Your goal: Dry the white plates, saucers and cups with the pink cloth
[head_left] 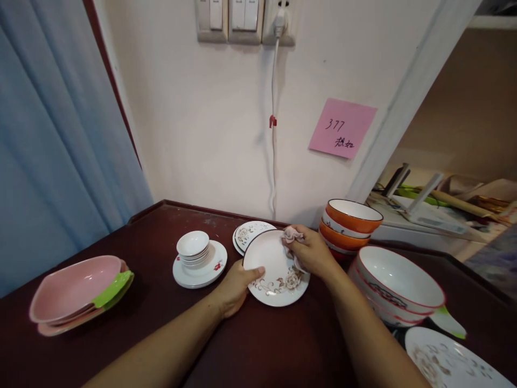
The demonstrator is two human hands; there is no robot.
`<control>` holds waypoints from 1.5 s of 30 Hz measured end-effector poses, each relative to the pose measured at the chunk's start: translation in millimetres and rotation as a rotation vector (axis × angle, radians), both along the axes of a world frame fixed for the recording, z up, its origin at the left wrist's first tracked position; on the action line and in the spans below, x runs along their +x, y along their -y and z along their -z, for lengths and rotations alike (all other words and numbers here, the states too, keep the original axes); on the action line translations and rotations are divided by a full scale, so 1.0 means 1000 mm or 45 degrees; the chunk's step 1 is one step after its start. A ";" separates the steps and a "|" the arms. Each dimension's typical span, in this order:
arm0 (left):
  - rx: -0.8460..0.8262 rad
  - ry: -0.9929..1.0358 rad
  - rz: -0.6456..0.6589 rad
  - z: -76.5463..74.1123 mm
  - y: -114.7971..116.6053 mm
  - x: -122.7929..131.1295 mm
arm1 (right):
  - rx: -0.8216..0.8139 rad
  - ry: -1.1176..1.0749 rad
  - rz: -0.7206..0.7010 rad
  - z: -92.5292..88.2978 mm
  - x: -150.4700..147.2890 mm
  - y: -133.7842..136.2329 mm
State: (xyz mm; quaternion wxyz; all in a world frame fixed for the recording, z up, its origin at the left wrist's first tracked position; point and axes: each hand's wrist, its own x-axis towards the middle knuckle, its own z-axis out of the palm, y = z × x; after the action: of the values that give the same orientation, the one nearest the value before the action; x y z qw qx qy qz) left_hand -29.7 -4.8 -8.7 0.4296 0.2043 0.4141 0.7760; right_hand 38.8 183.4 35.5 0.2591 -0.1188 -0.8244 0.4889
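A white plate (271, 264) with a brown flower pattern is held up over the dark red table, tilted toward me. My left hand (238, 284) grips its left edge, thumb on the face and the other fingers hidden behind. In my right hand (309, 250) is a bunched pale pink cloth (291, 235), pressed at the plate's upper right rim. Behind the held plate lie similar flowered plates (247, 233), partly covered by it. To the left, a stack of small white dishes (193, 245) sits on white plates (202, 276) with red flowers.
Pink dishes (76, 288) with green leaf ends are stacked at far left. Orange bowls (351, 218) and larger white bowls (399, 280) stand stacked at right, near another flowered plate (448, 358). A plugged-in white cable (273, 134) runs down the wall behind the table (258, 350).
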 end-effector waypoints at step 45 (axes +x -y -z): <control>-0.001 -0.084 0.031 -0.001 0.002 -0.001 | 0.827 0.040 -0.247 0.015 -0.009 0.058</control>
State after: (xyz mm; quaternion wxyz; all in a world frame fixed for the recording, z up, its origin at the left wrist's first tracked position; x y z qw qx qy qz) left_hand -30.2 -6.4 -8.1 0.4252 0.2347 0.4259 0.7633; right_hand 30.0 124.9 20.3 0.2229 0.0415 -0.9485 0.2212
